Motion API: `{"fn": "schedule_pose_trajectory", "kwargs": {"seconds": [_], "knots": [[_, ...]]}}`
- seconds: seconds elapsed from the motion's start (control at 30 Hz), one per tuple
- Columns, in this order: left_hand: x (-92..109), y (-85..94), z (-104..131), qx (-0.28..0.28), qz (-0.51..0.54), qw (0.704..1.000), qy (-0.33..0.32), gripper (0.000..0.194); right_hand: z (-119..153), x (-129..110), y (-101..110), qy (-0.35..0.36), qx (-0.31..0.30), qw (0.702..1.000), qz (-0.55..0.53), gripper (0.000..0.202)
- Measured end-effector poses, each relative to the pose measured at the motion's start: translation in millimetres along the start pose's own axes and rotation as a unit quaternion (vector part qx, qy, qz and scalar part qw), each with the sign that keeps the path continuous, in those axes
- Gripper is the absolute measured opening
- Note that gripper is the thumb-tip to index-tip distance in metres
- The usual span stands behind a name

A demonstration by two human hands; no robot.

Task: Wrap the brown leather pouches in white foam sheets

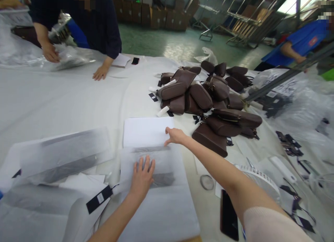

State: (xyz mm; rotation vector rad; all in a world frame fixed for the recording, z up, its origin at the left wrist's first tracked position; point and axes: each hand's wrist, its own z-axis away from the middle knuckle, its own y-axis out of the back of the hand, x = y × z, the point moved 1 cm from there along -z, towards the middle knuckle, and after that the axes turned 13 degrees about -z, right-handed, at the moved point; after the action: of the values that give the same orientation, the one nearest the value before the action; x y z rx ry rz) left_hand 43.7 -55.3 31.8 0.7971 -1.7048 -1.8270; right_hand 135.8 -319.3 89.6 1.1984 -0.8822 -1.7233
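Observation:
My left hand [143, 174] lies with fingers spread on thin white tissue paper [159, 203]. A dark shape shows through the tissue beside and beyond the fingers; its kind is hidden. Just past it lies a smooth white sheet [147, 130]. At that sheet's right edge is my right hand [175, 135], thumb and fingers curved but apart, with nothing visible between them. To the left, more dark items show through wrapped tissue [75, 149], and a black tag [99, 199] on a cord lies near my left forearm.
Dark brown leather bags [198, 95] with tags are heaped beyond my right hand. A black phone [229, 216], a ring of clear tape [207, 182] and a white fan [261, 181] lie beside my right arm. Across the table, a person's hand [101, 72] rests on the white cover.

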Motion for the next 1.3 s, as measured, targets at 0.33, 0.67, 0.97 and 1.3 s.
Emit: {"fn": "schedule_pose_trajectory", "kwargs": {"seconds": [0.33,0.67,0.97,1.3], "knots": [[-4.4,-2.7,-0.4,-0.001,-0.006,1.0,-0.001,0.077,49.6,9.9,-4.5,0.091,0.131,0.973,-0.168,0.023],[-7.1,19.0,-9.8,0.013,-0.032,0.999,-0.029,0.071,87.0,-17.4,-16.8,0.09,-0.056,0.942,-0.318,0.02],[-9.7,22.2,-17.2,-0.002,-0.021,0.996,-0.084,0.07,44.0,-36.3,-16.0,0.168,-0.175,0.969,0.035,0.019],[-9.8,19.2,-17.4,-0.015,0.0,0.995,-0.102,0.068,20.4,-30.5,-26.4,0.117,-0.183,0.975,0.042,0.008]]}}
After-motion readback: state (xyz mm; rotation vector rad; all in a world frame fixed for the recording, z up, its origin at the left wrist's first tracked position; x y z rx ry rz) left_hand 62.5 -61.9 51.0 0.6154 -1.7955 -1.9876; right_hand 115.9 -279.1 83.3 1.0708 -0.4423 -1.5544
